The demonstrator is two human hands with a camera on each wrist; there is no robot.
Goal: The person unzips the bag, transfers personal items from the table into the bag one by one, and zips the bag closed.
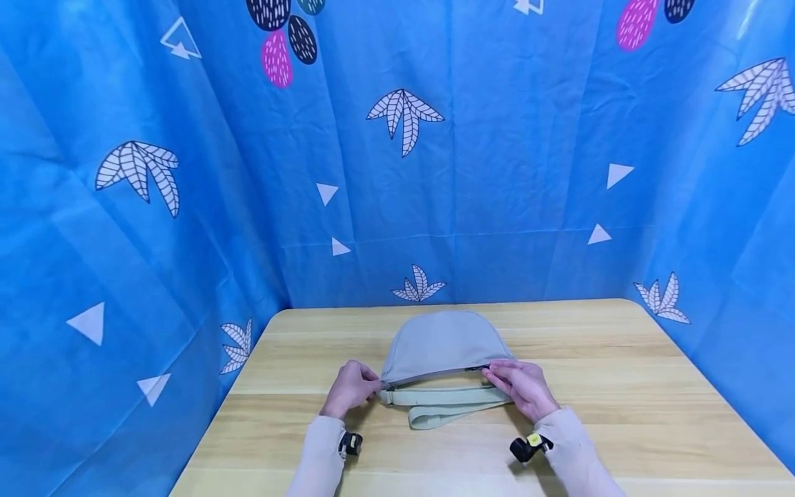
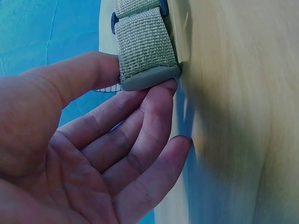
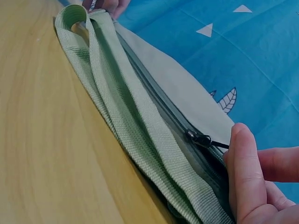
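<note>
A pale grey-green belt bag [image 1: 446,339] lies on the table, its curved side toward the back. Along its near edge runs a dark zipper [image 3: 161,100], and a green webbing strap [image 1: 448,396] lies folded in front. My left hand [image 1: 351,391] pinches the bag's left end, where the left wrist view shows thumb and fingers at a grey end tab [image 2: 150,78] below the woven strap. At the right end, my right hand [image 1: 525,388] pinches the black cord of the zipper pull [image 3: 218,144]. The bag's inside is hidden.
The wooden table [image 1: 621,414] has rounded back corners. Behind it and at both sides hangs a blue patterned curtain [image 1: 515,193]. Small black devices are worn on both wrists, one by the left cuff [image 1: 326,442], one by the right cuff [image 1: 566,431].
</note>
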